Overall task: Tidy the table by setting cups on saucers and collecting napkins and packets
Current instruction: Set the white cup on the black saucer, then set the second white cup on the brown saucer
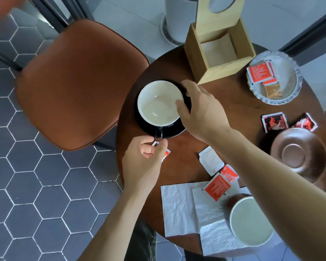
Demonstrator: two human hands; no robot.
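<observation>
A black cup [159, 103] with a white inside stands on a black saucer [174, 129] at the round table's left side. My right hand [199, 112] grips the cup's right rim. My left hand [144, 161] sits just below the cup's handle, fingers curled around a red and white packet [166, 154]. A brown saucer [299, 153] lies bare at the right. A second cup [252, 221] with a white inside stands at the near right, on white napkins [179, 206]. Red packets [217, 185] lie between the napkins and my right forearm.
A wooden napkin box [219, 59] stands at the table's far side. A white scalloped dish [288, 85] holds a few packets. Two more packets [275, 121] lie above the brown saucer. A brown chair [77, 81] stands at the left over grey hexagon floor tiles.
</observation>
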